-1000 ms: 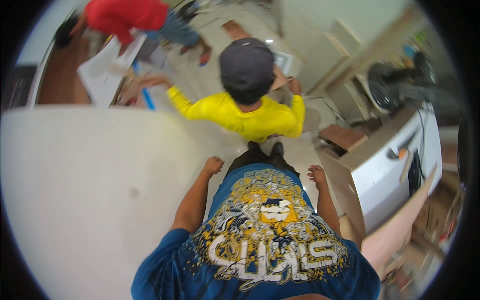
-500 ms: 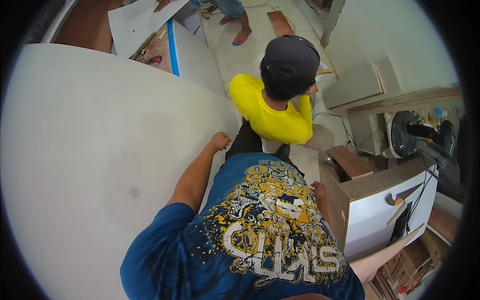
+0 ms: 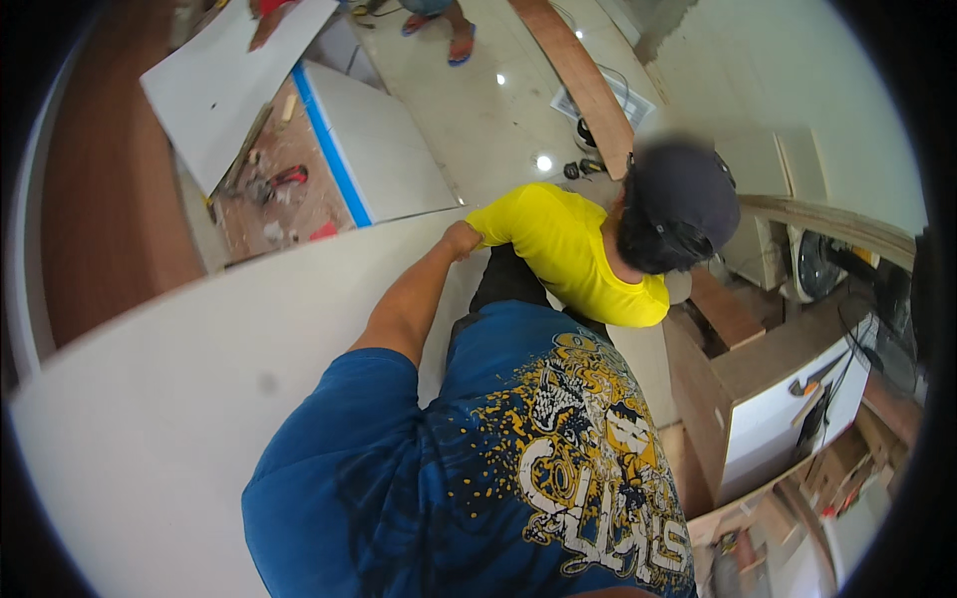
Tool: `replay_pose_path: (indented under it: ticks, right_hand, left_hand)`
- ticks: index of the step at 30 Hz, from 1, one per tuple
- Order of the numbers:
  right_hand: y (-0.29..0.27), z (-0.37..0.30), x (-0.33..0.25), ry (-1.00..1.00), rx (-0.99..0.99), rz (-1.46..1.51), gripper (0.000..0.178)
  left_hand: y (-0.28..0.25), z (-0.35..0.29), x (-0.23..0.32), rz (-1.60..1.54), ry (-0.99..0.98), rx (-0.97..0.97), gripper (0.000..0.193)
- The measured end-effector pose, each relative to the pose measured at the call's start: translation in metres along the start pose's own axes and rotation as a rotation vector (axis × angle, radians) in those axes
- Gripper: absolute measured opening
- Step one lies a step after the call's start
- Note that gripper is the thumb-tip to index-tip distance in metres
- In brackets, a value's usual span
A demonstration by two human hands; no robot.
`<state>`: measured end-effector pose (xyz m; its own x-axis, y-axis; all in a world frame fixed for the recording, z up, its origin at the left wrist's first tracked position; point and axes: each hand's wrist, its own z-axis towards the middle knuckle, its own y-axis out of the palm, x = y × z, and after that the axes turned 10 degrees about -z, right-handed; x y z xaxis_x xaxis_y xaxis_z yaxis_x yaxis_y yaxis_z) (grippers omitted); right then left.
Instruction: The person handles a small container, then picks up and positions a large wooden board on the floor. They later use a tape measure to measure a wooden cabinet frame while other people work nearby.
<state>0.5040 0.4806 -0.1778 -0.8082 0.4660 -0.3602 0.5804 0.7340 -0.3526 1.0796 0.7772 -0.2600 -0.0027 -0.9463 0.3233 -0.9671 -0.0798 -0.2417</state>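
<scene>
My left hand hangs over the edge of a large pale board, right beside a co-worker's yellow sleeve. Its fingers are curled in, and no tool shows in them; I cannot tell whether it touches the sleeve. Hidden behind my blue printed shirt, or out of the picture, is my right hand. The co-worker in yellow, wearing a dark cap, stoops close in front of me with their hands out of sight.
Past the board, a second person's arm reaches onto a white sheet. A red-handled tool lies on a messy worktop with blue tape. A long brown plank is ahead; a cabinet and fan stand right.
The view has turned and shifted. The co-worker's head is now further right, and my left hand is against the yellow sleeve in the picture. My right hand has gone out of sight.
</scene>
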Motion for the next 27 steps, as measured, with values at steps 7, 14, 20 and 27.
replay_pose_path:
  ticks: [7,14,20,27]
  right_hand:
    - [0.089,-0.036,-0.025,-0.283,0.492,-0.188,0.064]
    - [0.078,-0.048,-0.239,-0.228,0.495,0.272,0.089]
    - [0.073,0.02,-0.248,-0.342,0.6,0.146,0.091]
    - [0.069,0.033,-0.26,-0.35,0.689,0.132,0.09]
  left_hand:
    - [-0.031,-0.048,0.098,-0.724,0.051,0.545,0.058]
    - [-0.019,-0.067,0.226,-0.231,0.905,0.529,0.073]
    - [-0.011,-0.054,0.29,-0.044,0.933,0.456,0.077]
    - [-0.014,-0.032,0.31,-0.035,0.95,0.403,0.075]
